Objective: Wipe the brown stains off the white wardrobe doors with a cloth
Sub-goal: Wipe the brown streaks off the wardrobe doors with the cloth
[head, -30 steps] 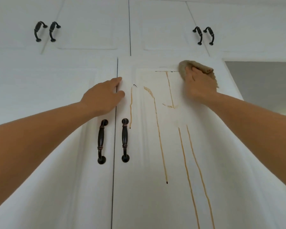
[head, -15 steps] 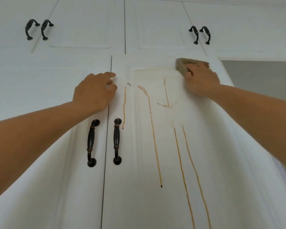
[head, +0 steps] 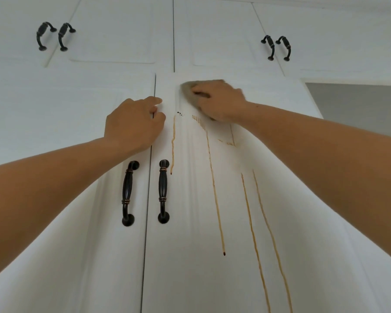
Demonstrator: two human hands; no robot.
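A cloth (head: 187, 87) is held against the top of the stained right wardrobe door (head: 185, 274)
The view is filled by the white wardrobe, the tall right wardrobe door being shut edge to edge with the left wardrobe door (head: 54, 114), and smaller upper doors (head: 113, 32) are seen above. The left hand (head: 133, 124) is laid across the seam between the tall doors, its grip spread and flat, with nothing held. The right hand (head: 221, 101) is set near the top left corner of the right door's panel, its grip curled over the bunched cloth, which is pressed to the wood. Brown stains (head: 217, 199) are seen running down the right door in thin streaks, one short and three long. Two black handles (head: 163, 190) are mounted beside the seam, below the left hand. Small dark specks (head: 179, 113) are seen between the hands
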